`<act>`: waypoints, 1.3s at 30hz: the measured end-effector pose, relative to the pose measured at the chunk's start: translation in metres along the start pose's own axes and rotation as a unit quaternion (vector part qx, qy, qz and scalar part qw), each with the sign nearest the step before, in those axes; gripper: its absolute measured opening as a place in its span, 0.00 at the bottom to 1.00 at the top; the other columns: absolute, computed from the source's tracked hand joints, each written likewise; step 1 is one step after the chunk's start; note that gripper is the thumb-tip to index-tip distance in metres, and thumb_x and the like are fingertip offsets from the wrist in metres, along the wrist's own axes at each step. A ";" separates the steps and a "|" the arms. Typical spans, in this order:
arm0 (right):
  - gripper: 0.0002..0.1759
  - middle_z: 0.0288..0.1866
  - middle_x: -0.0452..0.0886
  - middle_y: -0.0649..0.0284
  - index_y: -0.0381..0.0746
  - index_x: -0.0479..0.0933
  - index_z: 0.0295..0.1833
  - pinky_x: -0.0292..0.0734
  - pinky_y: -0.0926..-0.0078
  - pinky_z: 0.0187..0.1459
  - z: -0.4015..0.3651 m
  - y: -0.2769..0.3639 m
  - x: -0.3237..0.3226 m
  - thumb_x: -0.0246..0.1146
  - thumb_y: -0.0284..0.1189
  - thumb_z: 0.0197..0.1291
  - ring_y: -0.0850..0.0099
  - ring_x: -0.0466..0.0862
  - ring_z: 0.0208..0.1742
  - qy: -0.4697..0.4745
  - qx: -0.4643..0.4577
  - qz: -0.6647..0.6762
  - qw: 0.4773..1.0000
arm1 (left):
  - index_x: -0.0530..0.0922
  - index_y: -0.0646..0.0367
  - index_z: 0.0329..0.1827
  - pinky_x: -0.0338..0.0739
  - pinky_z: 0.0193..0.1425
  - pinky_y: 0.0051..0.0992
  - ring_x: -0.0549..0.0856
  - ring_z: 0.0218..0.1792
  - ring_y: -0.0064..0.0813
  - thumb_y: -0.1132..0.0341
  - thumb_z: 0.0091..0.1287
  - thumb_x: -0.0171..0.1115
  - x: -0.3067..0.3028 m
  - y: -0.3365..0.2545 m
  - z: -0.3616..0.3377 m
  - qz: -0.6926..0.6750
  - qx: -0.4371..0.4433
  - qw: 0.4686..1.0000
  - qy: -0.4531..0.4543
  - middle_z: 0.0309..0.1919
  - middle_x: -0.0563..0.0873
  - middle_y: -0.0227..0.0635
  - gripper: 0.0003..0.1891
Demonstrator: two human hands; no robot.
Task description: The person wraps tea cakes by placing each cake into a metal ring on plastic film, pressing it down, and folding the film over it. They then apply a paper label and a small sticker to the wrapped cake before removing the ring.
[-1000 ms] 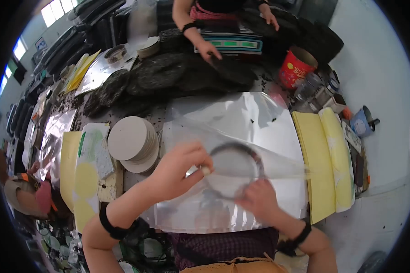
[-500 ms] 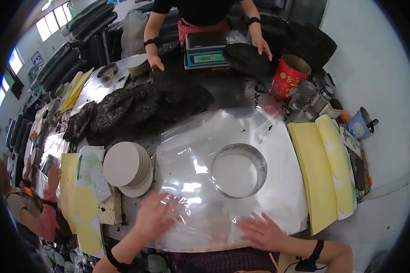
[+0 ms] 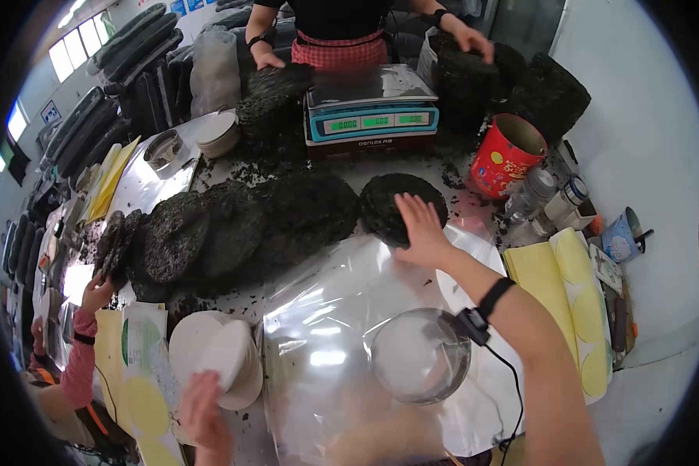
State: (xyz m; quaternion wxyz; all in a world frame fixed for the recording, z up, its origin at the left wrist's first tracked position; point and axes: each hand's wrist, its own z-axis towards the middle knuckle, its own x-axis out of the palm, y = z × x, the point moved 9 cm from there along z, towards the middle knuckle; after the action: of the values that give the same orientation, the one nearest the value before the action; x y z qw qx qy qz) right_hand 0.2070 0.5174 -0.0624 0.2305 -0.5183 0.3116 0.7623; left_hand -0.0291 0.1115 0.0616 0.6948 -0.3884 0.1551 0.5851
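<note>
My left hand (image 3: 206,418), blurred, is at the front of the stack of white round discs (image 3: 190,342). Its fingers close on the lower edge of a white disc (image 3: 227,353) that sits tilted and out of line with the stack. My right hand (image 3: 423,231) reaches forward, fingers stretched over the right part of a dark round cake (image 3: 384,206), which looks like dried seaweed. Below my right forearm, a metal ring (image 3: 377,342) rests on sheets of clear plastic film (image 3: 303,380).
Overlapping dark cakes (image 3: 233,225) form a row across the table. Behind stand a digital scale (image 3: 373,116), a red can (image 3: 507,159) and jars (image 3: 532,194). Yellow sheets (image 3: 532,272) lie at right. One co-worker handles cakes behind the scale; another's hand (image 3: 97,293) touches the row's left end.
My right hand has moved from the film forward to a dark cake. My left hand has moved left to the white discs. The co-worker opposite has moved cakes from the table to beside the scale.
</note>
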 end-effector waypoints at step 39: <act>0.39 0.78 0.60 0.46 0.36 0.61 0.75 0.53 0.50 0.77 -0.245 0.144 -0.132 0.64 0.36 0.60 0.50 0.59 0.79 0.106 -0.113 0.201 0.967 | 0.78 0.63 0.66 0.74 0.64 0.26 0.81 0.59 0.28 0.79 0.72 0.48 0.244 -0.109 -0.028 -0.548 -0.437 0.685 0.198 0.61 0.81 0.42 0.21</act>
State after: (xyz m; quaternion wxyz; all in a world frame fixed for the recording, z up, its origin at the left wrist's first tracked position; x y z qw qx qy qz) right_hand 0.3155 0.2381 0.0286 -0.0223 -0.5456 0.3440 0.7638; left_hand 0.1444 0.2582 -0.0812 0.5962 -0.7707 -0.2247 0.0111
